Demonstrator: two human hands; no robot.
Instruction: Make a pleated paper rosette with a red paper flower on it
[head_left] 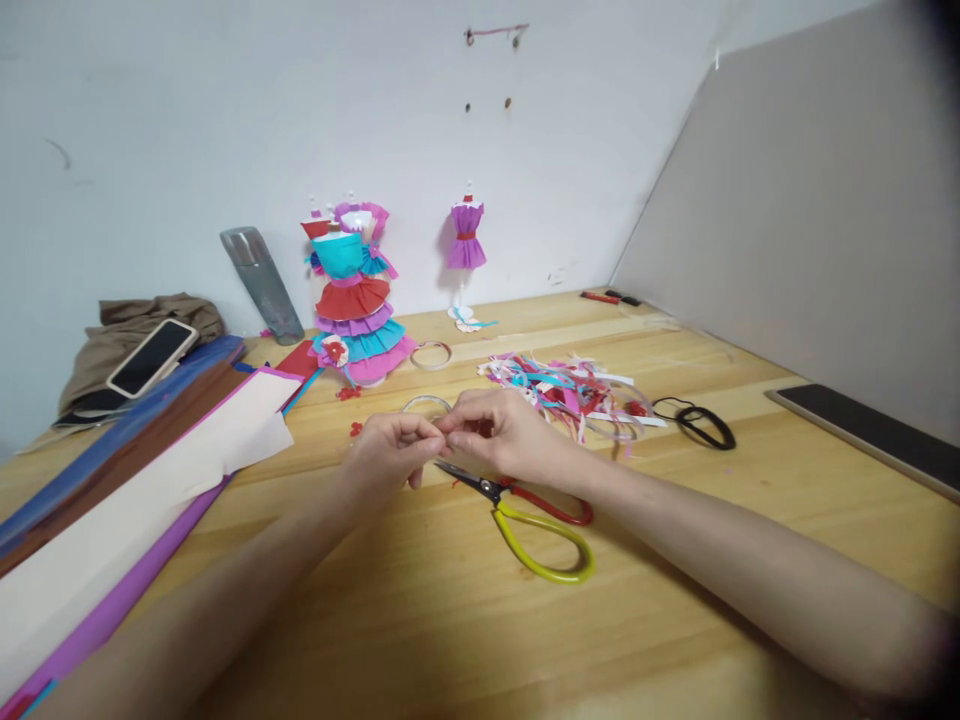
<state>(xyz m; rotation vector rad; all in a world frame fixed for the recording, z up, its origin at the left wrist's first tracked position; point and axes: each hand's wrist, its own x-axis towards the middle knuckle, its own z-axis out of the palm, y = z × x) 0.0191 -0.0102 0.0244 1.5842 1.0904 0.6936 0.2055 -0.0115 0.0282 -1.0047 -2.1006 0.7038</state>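
My left hand and my right hand meet fingertip to fingertip above the wooden table. Both are pinched closed on something too small to make out; a bit of dark red shows under my right fingers. Just below my right hand lie scissors with one yellow and one red handle, blades pointing left. Behind the hands a clear ring, perhaps a tape roll, is partly hidden. Small red pieces lie left of it.
Crepe paper sheets cover the left side, near a phone and a bottle. Dressed figures and a smaller purple one stand behind. Paper scraps, a black cord and a dark tablet are right.
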